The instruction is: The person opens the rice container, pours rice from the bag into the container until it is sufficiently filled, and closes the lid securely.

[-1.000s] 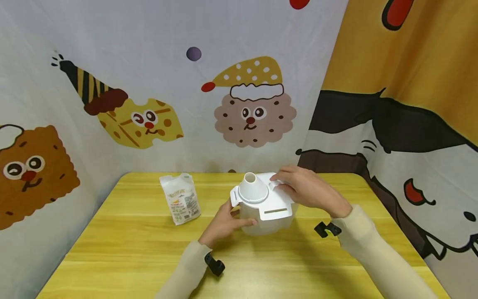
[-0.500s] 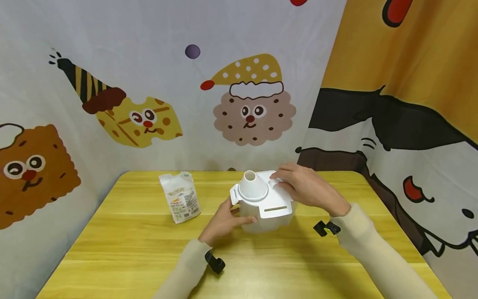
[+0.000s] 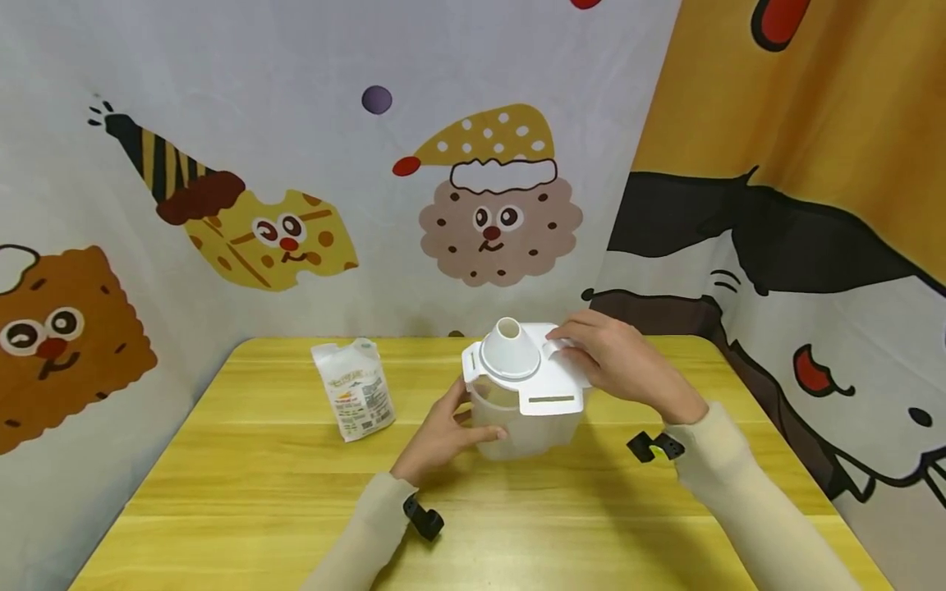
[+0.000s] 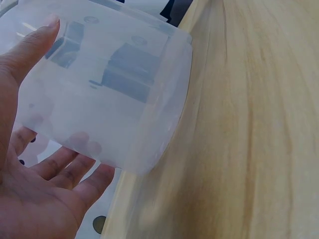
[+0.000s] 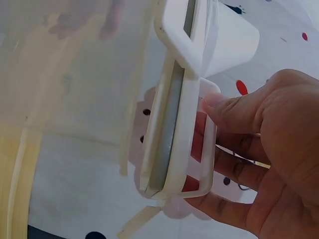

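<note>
A translucent plastic container point(image 3: 528, 435) stands on the table at the centre of the head view. My left hand point(image 3: 448, 439) grips its left side, thumb on the near wall and fingers round the far one. Over it is a white lid point(image 3: 550, 382) with a cone-shaped spout point(image 3: 510, 357) and side clips. My right hand point(image 3: 624, 361) holds the lid by its loop handle point(image 5: 212, 144), thumb and fingers on either side of the loop. A gap shows between the container's rim and the lid, with the lid's grey seal point(image 5: 172, 124) visible in the right wrist view.
A white printed bag point(image 3: 358, 394) stands on the wooden table point(image 3: 259, 492) to the left of the container. Behind the table hangs a white curtain point(image 3: 310, 74) with cartoon prints, and another, yellow and white, hangs at the right.
My right hand has raised the lid off the container, opening a gap at the rim. My left hand keeps its grip on the container.
</note>
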`<state>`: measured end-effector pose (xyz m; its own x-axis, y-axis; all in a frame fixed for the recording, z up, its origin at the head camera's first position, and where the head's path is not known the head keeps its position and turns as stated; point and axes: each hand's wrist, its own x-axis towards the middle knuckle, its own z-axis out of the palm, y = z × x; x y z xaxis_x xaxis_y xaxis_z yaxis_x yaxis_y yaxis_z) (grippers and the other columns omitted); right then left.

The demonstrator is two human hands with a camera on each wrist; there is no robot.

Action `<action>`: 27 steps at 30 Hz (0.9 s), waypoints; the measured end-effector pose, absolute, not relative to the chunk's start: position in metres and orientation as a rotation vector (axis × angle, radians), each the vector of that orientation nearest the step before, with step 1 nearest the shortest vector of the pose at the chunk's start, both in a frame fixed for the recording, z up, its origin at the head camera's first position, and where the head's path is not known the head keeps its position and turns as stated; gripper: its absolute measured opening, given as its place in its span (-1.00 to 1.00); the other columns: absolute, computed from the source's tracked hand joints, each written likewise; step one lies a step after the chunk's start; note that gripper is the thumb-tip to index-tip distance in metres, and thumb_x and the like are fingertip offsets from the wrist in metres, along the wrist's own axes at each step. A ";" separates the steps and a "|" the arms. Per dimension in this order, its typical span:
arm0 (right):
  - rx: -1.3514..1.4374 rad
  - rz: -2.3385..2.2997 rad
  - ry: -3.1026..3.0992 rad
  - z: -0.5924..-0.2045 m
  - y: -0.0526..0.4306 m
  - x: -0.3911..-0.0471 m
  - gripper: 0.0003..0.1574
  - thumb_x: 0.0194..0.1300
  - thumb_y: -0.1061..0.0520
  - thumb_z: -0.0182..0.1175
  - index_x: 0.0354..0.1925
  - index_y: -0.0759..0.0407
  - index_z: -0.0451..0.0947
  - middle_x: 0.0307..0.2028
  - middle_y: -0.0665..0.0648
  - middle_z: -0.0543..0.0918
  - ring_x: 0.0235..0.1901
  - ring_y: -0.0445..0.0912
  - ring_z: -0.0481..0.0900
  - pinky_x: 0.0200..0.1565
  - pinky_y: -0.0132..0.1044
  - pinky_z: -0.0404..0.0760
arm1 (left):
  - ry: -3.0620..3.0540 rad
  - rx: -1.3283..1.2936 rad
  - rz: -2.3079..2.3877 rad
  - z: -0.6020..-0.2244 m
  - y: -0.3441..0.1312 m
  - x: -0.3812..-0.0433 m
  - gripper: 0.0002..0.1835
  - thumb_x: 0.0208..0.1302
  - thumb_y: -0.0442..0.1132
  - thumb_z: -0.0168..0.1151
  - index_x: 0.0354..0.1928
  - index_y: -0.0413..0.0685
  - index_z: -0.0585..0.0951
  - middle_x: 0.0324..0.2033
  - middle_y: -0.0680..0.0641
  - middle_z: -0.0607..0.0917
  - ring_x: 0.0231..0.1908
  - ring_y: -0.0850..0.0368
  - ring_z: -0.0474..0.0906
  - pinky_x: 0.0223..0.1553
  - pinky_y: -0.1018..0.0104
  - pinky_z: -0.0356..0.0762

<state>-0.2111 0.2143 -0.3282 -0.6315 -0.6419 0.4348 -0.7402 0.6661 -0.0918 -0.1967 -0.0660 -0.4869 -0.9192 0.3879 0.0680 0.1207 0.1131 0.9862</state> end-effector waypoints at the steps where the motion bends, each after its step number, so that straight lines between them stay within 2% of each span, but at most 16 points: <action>1: 1.080 0.377 -2.512 -0.328 0.216 -0.211 -0.73 0.29 0.34 0.38 -0.03 0.19 0.73 -0.10 0.12 0.74 -0.14 -0.03 0.69 -0.16 -0.13 0.75 | 2.180 0.504 1.898 -0.487 -0.066 -0.197 -0.01 0.04 0.01 0.64 0.48 0.46 0.27 0.32 -0.02 0.50 0.35 -0.01 0.42 0.44 -0.06 0.43; 4: 1.051 0.391 -2.500 -0.327 0.222 -0.211 -0.70 0.28 0.36 0.37 -0.02 0.19 0.73 -0.10 0.12 0.74 -0.15 -0.03 0.67 -0.17 -0.12 0.74 | 2.190 0.495 1.890 -0.487 -0.066 -0.196 -0.06 0.04 -0.01 0.65 0.44 0.37 0.32 0.29 -0.06 0.51 0.35 -0.02 0.43 0.44 -0.07 0.43; 11: 1.011 0.421 -2.434 -0.325 0.237 -0.210 -0.69 0.23 0.43 0.37 -0.06 0.22 0.73 -0.15 0.14 0.73 -0.21 -0.04 0.65 -0.22 -0.10 0.71 | 2.191 0.465 1.871 -0.486 -0.066 -0.195 -0.01 0.04 -0.01 0.64 0.47 0.59 0.26 0.33 0.00 0.48 0.37 -0.11 0.46 0.44 -0.08 0.42; 19: 0.908 0.410 -2.402 -0.323 0.258 -0.209 -0.67 0.19 0.42 0.40 -0.07 0.21 0.73 -0.18 0.13 0.75 -0.31 -0.09 0.62 -0.32 -0.15 0.63 | 2.179 0.458 1.878 -0.485 -0.066 -0.196 -0.02 0.05 0.00 0.64 0.45 0.61 0.26 0.33 0.01 0.47 0.38 -0.12 0.46 0.43 -0.09 0.42; 27: 0.750 0.376 -2.483 -0.324 0.280 -0.205 -0.68 0.23 0.37 0.40 -0.03 0.23 0.72 -0.16 0.16 0.74 -0.32 -0.08 0.60 -0.34 -0.17 0.62 | 2.179 0.466 1.866 -0.485 -0.066 -0.196 -0.01 0.08 0.02 0.62 0.48 0.65 0.23 0.36 0.02 0.45 0.40 -0.18 0.42 0.40 -0.13 0.46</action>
<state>-0.2049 0.2801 -0.3242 -0.7146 -0.4350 0.5478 -0.5777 0.8086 -0.1114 -0.1957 -0.0662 -0.4855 -0.9216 0.3871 0.0280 0.0872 0.1363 0.9868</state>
